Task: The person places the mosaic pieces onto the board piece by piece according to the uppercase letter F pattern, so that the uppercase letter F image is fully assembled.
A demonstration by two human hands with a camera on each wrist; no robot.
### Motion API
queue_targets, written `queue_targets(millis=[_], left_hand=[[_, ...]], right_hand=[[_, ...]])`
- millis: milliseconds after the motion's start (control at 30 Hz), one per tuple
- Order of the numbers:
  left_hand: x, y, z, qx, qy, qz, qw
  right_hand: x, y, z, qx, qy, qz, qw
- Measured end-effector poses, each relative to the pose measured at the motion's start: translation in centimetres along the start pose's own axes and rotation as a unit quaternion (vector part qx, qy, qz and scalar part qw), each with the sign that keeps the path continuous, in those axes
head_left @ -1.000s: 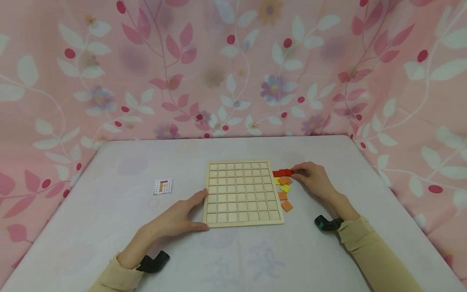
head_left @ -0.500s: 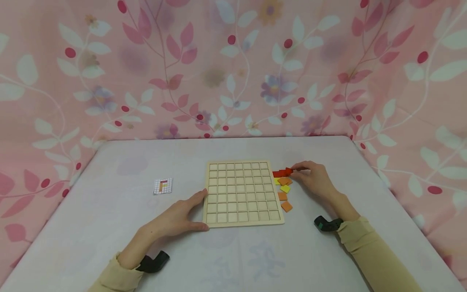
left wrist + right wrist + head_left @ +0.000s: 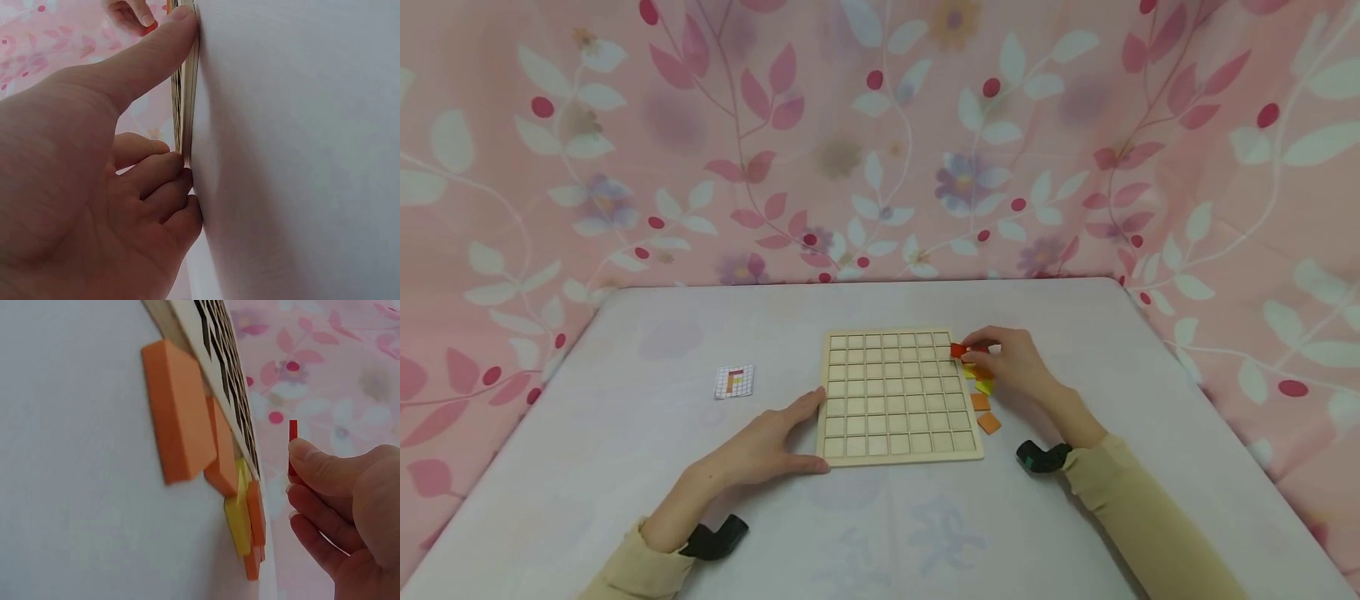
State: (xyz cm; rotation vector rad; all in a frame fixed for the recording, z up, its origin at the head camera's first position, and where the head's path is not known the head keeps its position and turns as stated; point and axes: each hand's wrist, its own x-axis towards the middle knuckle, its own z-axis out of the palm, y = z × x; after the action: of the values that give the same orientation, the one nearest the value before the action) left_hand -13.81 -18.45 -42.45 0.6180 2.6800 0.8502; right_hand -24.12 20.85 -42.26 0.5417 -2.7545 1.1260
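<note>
A square wooden grid board point(image 3: 901, 460) lies on the table. My left hand point(image 3: 762, 450) rests at its left side, with thumb and fingertips spread along the edge; the left wrist view shows the thumb point(image 3: 147, 65) and fingers touching that edge. Between thumb and fingertips, my right hand point(image 3: 1018, 367) pinches a small red square tile point(image 3: 958, 351), raised over the board's upper right border. In the right wrist view the red tile point(image 3: 293, 430) shows edge-on, clear of the table. More red tiles beneath this hand are mostly hidden.
Along the board's right edge lie several loose orange tiles point(image 3: 988, 423) and yellow tiles point(image 3: 237, 525), some overlapping. A small printed card point(image 3: 733, 382) with a coloured grid pattern sits left of the board. Floral cloth point(image 3: 880, 167) hangs behind the table.
My right hand has lifted the red tile from the loose ones and moved left with it, up to the board's right border. The left hand stays where it was.
</note>
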Motion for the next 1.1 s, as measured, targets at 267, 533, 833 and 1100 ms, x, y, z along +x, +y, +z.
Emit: queue_targets(millis=[267,533,833,1100], left_hand=[[0.0,0.2,0.0,-0.006,0.000,0.003,1.0000],[0.0,0.1,-0.1,-0.005,0.003,0.009,0.9999],[0.0,0.0,0.0,-0.007,0.001,0.008,0.9999],[0.0,0.0,-0.1,-0.010,-0.005,-0.003,0.9999]], right_hand=[[1.6,-2.0,1.3,0.011,-0.011,-0.007,1.000],[2.9,-3.0,2.6,0.022,-0.015,-0.017,0.999],[3.7,-3.6,4.2,0.039,-0.025,-0.001,0.999],[3.7,-3.3,5.2,0.025,-0.033,0.005,0.999]])
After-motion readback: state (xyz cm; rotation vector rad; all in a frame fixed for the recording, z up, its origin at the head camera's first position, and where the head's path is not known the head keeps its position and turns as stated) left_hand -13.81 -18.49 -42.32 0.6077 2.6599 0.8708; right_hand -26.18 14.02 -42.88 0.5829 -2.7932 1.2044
